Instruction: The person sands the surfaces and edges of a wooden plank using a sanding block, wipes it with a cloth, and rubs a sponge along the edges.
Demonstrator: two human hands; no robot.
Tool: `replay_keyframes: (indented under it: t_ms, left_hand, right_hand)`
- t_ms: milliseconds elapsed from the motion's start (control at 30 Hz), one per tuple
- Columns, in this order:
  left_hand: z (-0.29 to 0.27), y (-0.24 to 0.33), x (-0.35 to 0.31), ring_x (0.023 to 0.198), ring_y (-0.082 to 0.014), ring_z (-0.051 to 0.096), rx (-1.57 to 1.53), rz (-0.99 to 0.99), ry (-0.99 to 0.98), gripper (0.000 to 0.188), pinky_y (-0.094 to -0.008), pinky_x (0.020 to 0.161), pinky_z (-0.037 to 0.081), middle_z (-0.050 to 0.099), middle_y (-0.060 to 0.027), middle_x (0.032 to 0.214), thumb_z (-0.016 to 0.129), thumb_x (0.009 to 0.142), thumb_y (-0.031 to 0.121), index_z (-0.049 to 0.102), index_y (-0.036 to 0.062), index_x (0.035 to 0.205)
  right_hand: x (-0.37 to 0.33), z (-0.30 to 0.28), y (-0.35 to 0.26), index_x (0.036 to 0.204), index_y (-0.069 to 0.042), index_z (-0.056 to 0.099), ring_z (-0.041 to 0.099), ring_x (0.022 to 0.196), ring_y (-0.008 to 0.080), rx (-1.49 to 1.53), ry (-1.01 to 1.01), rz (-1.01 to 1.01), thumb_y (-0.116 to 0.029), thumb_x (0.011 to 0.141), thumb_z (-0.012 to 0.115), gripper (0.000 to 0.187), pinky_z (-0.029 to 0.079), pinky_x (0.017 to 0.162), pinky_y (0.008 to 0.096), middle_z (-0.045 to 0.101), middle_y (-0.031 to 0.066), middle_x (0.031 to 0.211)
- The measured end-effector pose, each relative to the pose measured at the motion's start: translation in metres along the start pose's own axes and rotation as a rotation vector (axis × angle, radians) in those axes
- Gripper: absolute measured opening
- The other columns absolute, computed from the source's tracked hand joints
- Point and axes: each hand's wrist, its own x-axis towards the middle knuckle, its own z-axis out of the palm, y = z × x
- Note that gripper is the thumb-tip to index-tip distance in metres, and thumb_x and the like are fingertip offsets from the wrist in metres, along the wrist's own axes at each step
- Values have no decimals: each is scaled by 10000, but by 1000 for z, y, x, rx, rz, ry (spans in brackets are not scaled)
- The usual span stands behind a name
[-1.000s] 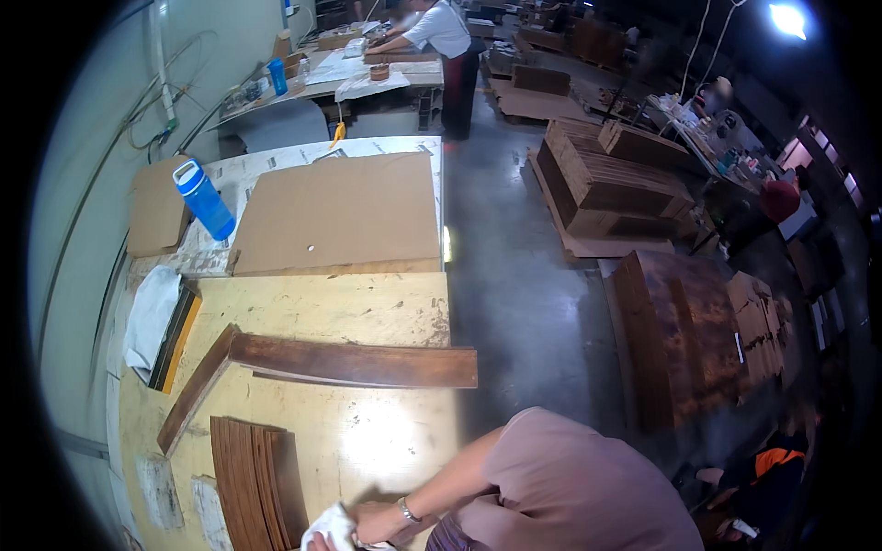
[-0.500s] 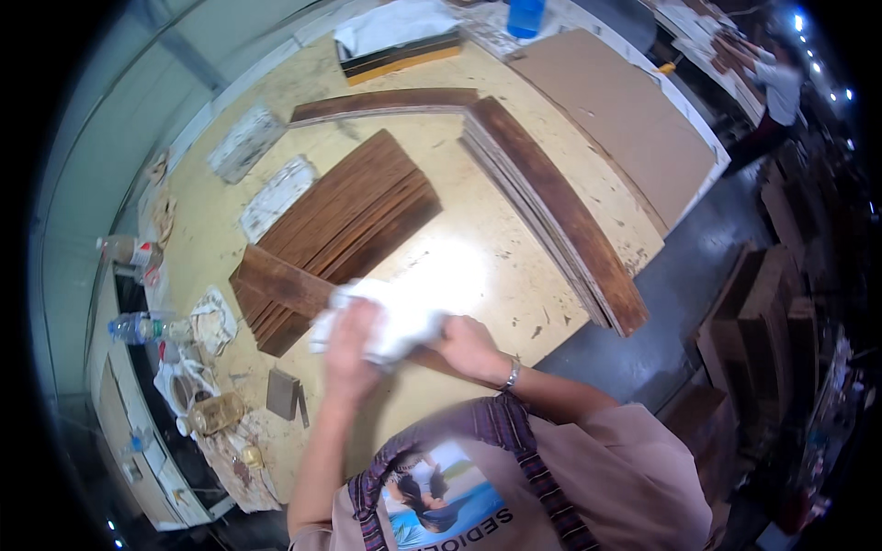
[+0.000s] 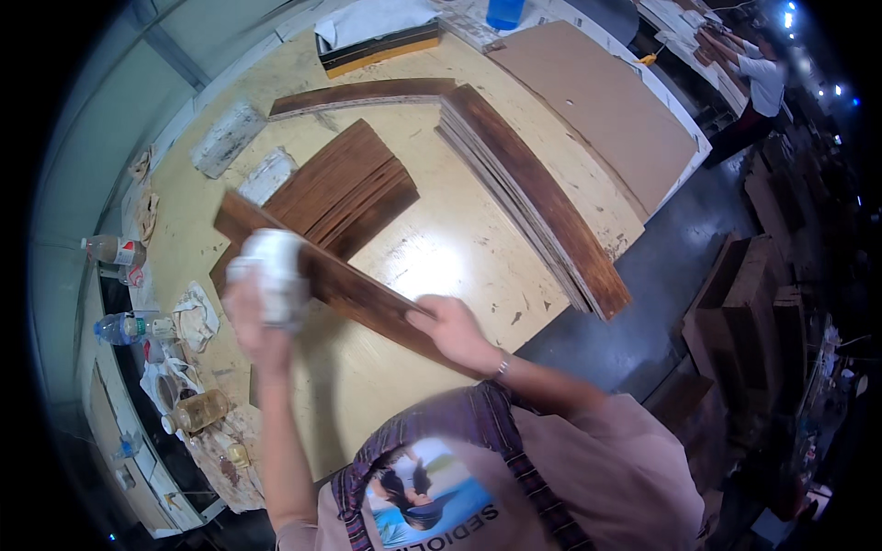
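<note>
left hand [image 3: 255, 323] around white cloth [image 3: 276, 260], right hand [image 3: 455, 332] in a pinch on brown board [image 3: 356, 292]

You're in a woodworking shop: your scuffed table [image 3: 363, 375] carries a pile of brown strips [image 3: 344, 174], and you have a brown board [image 3: 363, 292] in hand. Along the edge are a stained rag [image 3: 195, 317] and a bottle of yellowish liquid [image 3: 197, 410]. Beyond the grey floor [image 3: 588, 335] (you share the room), a co-worker [image 3: 764, 81] stands at another table [image 3: 675, 34].
</note>
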Motion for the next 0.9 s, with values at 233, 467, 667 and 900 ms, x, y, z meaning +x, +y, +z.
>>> replay_keyframes:
  t_ms: [233, 467, 667, 900]
  left_hand:
    - [25, 58, -105, 976, -265, 631, -438, 231, -597, 330, -381, 881, 485, 699, -80, 1030, 642, 646, -36, 713, 48, 958]
    - [9, 76, 15, 1053, -302, 513, -105, 183, -154, 456, -388, 943, 419, 642, -93, 1241, 578, 703, -74, 708, 75, 1114]
    - [14, 50, -96, 1228, -355, 472, -144, 77, -745, 501, -485, 1048, 345, 615, -98, 1259, 600, 709, -22, 650, 96, 1193]
    - [7, 66, -55, 1231, -302, 507, -354, -372, -483, 458, -391, 1075, 347, 578, -145, 1294, 615, 871, 111, 530, -2, 1307]
  right_hand:
    - [63, -10, -36, 923, 46, 633, 503, 720, 61, 446, 139, -211, -114, 940, 590, 166, 431, 640, 255, 597, 8, 758]
    - [79, 12, -54, 736, -40, 521, 465, 656, 25, 1008, 169, -230, -58, 957, 573, 228, 411, 561, 227, 545, -33, 696]
    - [88, 4, -67, 688, -74, 479, 371, 578, 2, 1007, 225, -233, -52, 943, 607, 286, 305, 478, 225, 445, -71, 647]
    - [88, 14, -66, 746, -29, 569, 420, 646, 17, 1069, 244, -230, -73, 948, 602, 210, 358, 539, 230, 521, -61, 691]
